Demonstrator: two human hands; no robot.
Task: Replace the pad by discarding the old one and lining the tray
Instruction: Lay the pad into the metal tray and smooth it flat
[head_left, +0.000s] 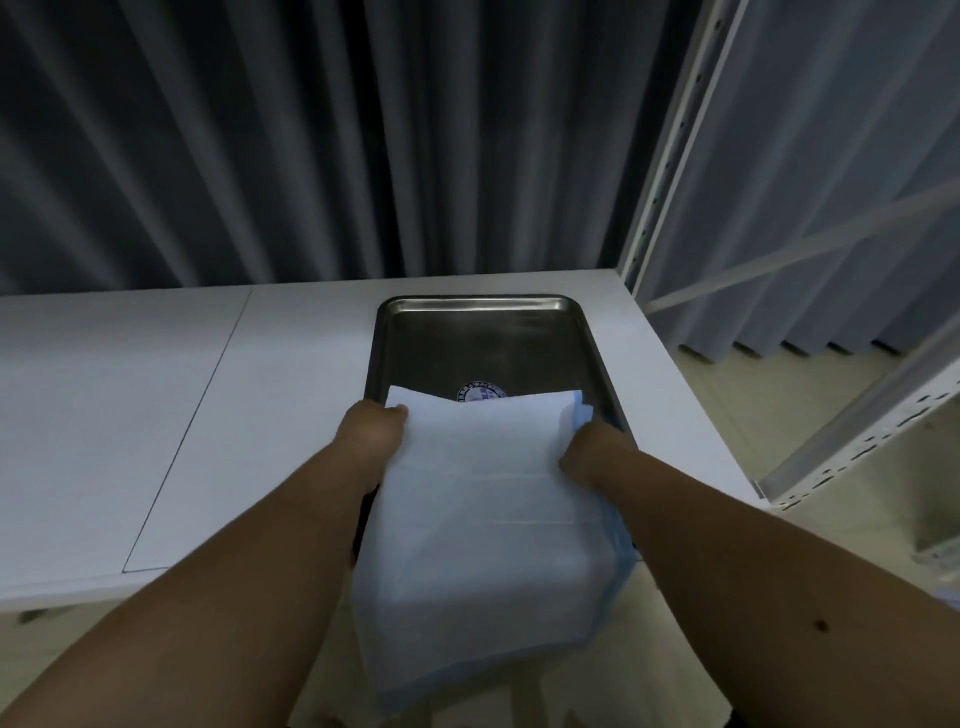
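Observation:
A steel tray (478, 332) lies on the white table, its far half bare with a round printed label (480, 392) showing on its floor. A folded white pad with a blue backing (483, 519) hangs over the tray's near half and past the table's front edge. My left hand (371, 434) pinches the pad's far left corner, thumb on top. My right hand (592, 452) grips the pad's right edge, where blue layers fan out. The tray's near end is hidden under the pad.
The white table (182, 415) stretches to the left, with a seam running across it. A dark curtain (311, 140) hangs behind it. A white metal shelving frame (670, 171) stands at the right, close to the table's corner. Pale floor shows below.

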